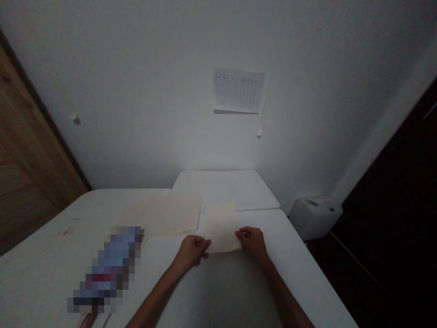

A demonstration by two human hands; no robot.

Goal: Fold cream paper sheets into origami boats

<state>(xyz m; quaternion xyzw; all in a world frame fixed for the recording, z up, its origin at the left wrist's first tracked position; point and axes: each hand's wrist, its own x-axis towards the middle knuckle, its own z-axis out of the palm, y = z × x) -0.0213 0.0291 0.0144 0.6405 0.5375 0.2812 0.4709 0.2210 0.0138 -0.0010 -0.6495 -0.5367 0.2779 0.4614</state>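
Sheet [222, 228], cream, over the counter [293, 269].
Left hand [191, 251] and right hand [253, 242], fingers closed, pinch its opposite side edges; apparent step: steadying it; next move calls for even grip.

The left forearm [153, 296] and the right forearm [284, 294] are bare as far as they show, slim and smooth in outline, tapering towards narrow wrists [176, 268]. The left hand [191, 250] and the right hand [254, 243] are bare too, with slender fingers [206, 244]; nails and finer skin details are too dim to make out.
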